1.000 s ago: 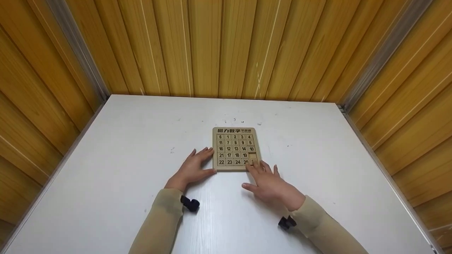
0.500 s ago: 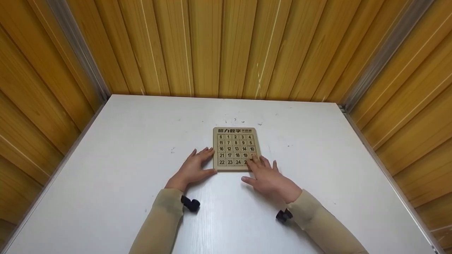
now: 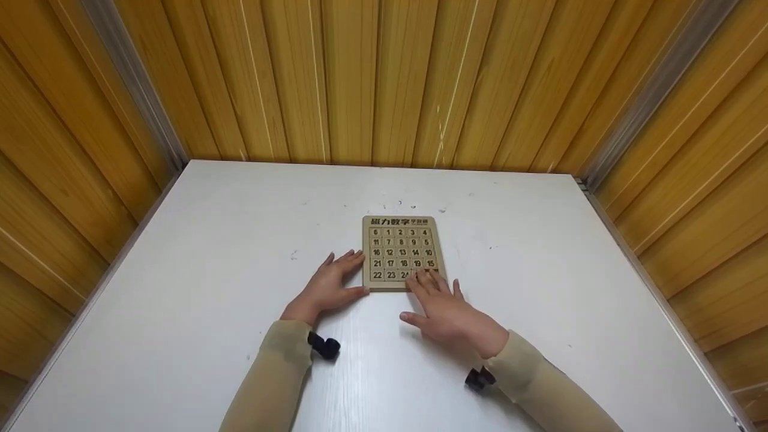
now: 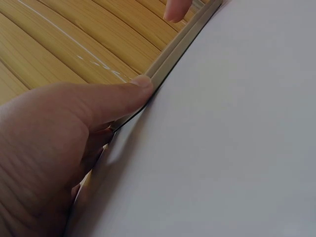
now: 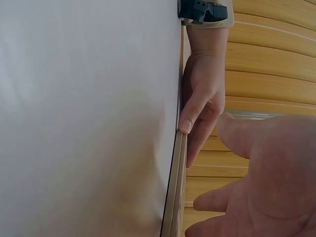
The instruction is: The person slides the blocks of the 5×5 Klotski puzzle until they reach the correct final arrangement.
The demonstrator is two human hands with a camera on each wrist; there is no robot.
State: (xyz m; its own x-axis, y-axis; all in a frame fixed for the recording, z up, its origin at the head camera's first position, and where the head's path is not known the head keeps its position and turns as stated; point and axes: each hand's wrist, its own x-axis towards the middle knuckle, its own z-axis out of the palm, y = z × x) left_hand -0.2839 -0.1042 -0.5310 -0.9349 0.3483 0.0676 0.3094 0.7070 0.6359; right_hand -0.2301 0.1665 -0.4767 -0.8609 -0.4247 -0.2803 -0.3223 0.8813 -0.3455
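A wooden sliding number puzzle (image 3: 402,242) lies flat on the white table in the head view, with numbered tiles in rows under a line of printed characters. My left hand (image 3: 330,286) holds its near left corner, thumb on the front edge and fingers along the left side; the left wrist view shows that thumb (image 4: 140,84) against the edge. Over the near right corner, my right hand (image 3: 450,312) rests its fingertips on the bottom row, fingers extended and thumb held apart. Those fingers hide the tiles right of 24. Tile 15 (image 3: 430,263) shows just above them.
The white table (image 3: 270,210) carries small dark marks beyond the puzzle. Yellow wood-look panels (image 3: 384,84) stand behind and at both sides, with metal corner posts. A black wrist camera (image 3: 324,346) is on the left sleeve and another black camera (image 3: 480,378) on the right.
Tile 15 has slid up into the gap below tile 10 under my right fingers. The right hand has then shifted left and nearer along the bottom row. My left hand stays put.
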